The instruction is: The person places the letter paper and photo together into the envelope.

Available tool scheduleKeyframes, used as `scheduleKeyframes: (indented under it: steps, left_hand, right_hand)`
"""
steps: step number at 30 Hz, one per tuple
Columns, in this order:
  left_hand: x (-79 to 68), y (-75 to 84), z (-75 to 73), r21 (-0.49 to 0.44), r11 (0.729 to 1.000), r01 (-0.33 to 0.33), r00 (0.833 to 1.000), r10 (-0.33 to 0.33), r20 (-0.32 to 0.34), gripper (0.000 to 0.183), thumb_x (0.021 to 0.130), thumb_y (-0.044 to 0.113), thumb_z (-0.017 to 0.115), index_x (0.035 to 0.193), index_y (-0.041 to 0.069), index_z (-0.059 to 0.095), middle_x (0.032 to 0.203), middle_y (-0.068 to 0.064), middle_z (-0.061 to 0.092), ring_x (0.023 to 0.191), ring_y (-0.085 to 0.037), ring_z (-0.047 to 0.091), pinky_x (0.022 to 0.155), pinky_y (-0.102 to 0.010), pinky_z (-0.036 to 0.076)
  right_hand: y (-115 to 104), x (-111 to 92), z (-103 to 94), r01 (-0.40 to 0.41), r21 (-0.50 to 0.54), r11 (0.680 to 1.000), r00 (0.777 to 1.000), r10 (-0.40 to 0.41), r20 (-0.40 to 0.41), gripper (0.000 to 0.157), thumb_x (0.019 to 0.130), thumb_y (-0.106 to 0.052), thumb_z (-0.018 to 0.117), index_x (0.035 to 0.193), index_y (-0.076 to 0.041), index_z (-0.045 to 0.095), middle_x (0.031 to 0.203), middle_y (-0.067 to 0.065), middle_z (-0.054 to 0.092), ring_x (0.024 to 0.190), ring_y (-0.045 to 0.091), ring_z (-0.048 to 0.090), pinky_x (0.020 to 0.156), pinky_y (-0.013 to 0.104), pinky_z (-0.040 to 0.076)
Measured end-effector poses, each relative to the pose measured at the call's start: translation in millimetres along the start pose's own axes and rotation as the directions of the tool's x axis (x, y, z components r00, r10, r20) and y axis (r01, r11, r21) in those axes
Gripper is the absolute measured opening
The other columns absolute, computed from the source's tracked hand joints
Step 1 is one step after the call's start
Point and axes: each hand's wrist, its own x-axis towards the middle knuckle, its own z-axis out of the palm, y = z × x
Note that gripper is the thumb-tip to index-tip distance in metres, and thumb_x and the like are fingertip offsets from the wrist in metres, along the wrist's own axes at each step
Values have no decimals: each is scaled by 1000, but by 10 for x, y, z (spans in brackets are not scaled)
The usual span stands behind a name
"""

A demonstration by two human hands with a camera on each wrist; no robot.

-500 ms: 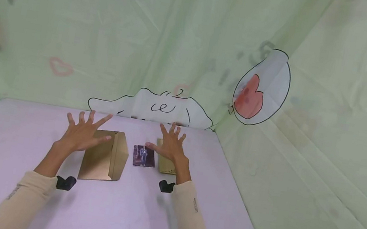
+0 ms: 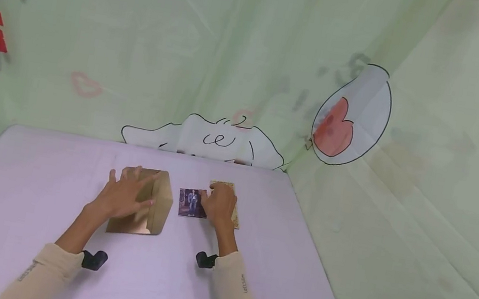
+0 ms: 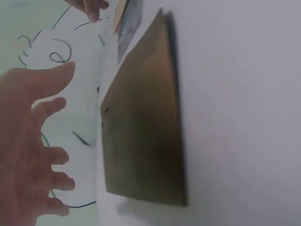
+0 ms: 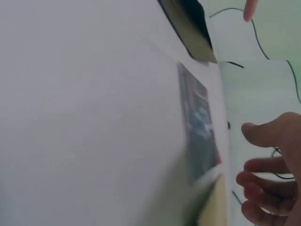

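Plainly, neither of your hands grips anything: your left hand hovers palm-down with its fingers spread apart, and your right hand hangs with loosely curled fingers, its thumb held away from them. Below the left hand lies a gold-brown paper envelope, its angled flap pointing toward your right hand. Between your hands, closer to the right thumb, a small, dark, square glossy photo lies flat. Under your right hand, mostly covered by it in the head view, is a yellow rectangular card with a speckled pattern. From the head the right thumb overlaps the photo's edge, yet the right wrist view shows that hand apart from both photo and card.

The three flat pieces are probably laid in a row on the pale lilac table so that each can be reached separately, the envelope falling to your left hand and the smaller two to your right. The flap seems turned inward to leave that side facing the photo.

Both forearms reach forward and slightly inward, in cream sleeves, with a black wrist device showing just behind your left hand.
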Motion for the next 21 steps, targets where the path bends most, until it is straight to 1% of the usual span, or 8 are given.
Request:
scheduleKeyframes:
  steps: [1, 4, 8, 10, 13, 15, 17, 21]
  left_hand:
    - [-22, 6, 49, -2, 1000, -4, 1000, 4, 5, 73, 95, 56, 58, 158, 27, 34, 158, -34, 31, 141, -61, 33, 110, -83, 12]
    - [-64, 12, 185, -5, 1000, -16, 1000, 16, 0, 70, 94, 52, 60, 156, 27, 38, 157, -33, 35, 139, -62, 37, 110, -80, 19]
    - [-74, 7, 312, -6, 1000, -27, 999, 27, -28, 70, 92, 53, 64, 153, 27, 43, 155, -31, 39, 136, -61, 40, 107, -78, 28]
    - [-69, 1, 359, -1, 1000, -30, 999, 30, -40, 71, 90, 56, 64, 152, 27, 44, 154, -32, 39, 135, -61, 40, 105, -75, 32]
    - [-81, -14, 415, 4, 999, -40, 998, 40, -54, 74, 89, 59, 64, 151, 24, 46, 152, -33, 41, 133, -61, 42, 102, -73, 37]
    - [-98, -27, 449, -20, 999, -33, 998, 32, -49, 75, 88, 60, 65, 151, 23, 46, 153, -33, 39, 135, -61, 40, 102, -73, 37]
    - [-121, -41, 475, -43, 999, -23, 999, 21, -42, 76, 88, 59, 66, 151, 21, 47, 155, -32, 38, 137, -59, 38, 100, -73, 40]
    - [-161, -68, 512, -95, 995, 9, 1000, -11, -17, 75, 89, 52, 68, 151, 19, 45, 159, -29, 33, 141, -58, 34, 86, -73, 49]
  right_hand:
    - [-9, -29, 46, -21, 6, 1000, 1000, 21, 14, 41, 83, -39, 80, 105, -4, 78, 96, 9, 78, 89, 28, 71, 75, 42, 54]
    - [-23, -93, 168, -71, -14, 997, 997, 72, 43, 45, 77, -42, 84, 93, -1, 76, 89, 11, 73, 83, 27, 65, 72, 40, 52]
    - [-28, -127, 285, -112, -51, 992, 992, 114, 48, 47, 74, -45, 87, 85, -1, 72, 80, 10, 64, 77, 25, 52, 71, 38, 43]
    - [-31, -123, 317, -133, -46, 990, 990, 134, 34, 47, 74, -44, 87, 86, -1, 72, 80, 10, 63, 78, 25, 50, 74, 38, 42]
    - [-44, -118, 348, -168, -27, 985, 985, 169, 27, 47, 73, -41, 89, 91, -1, 72, 82, 10, 64, 78, 25, 51, 74, 38, 42]
    - [-58, -117, 357, -196, -11, 980, 980, 197, 28, 47, 72, -39, 90, 93, -1, 72, 84, 11, 65, 79, 25, 52, 72, 38, 44]
    - [-74, -119, 361, -220, 5, 976, 975, 220, 30, 46, 72, -37, 90, 93, -1, 72, 85, 12, 67, 79, 25, 55, 71, 39, 46]
    - [-105, -146, 366, -253, 88, 963, 967, 253, 17, 45, 72, -32, 91, 96, 1, 72, 91, 14, 71, 84, 28, 59, 71, 41, 50]
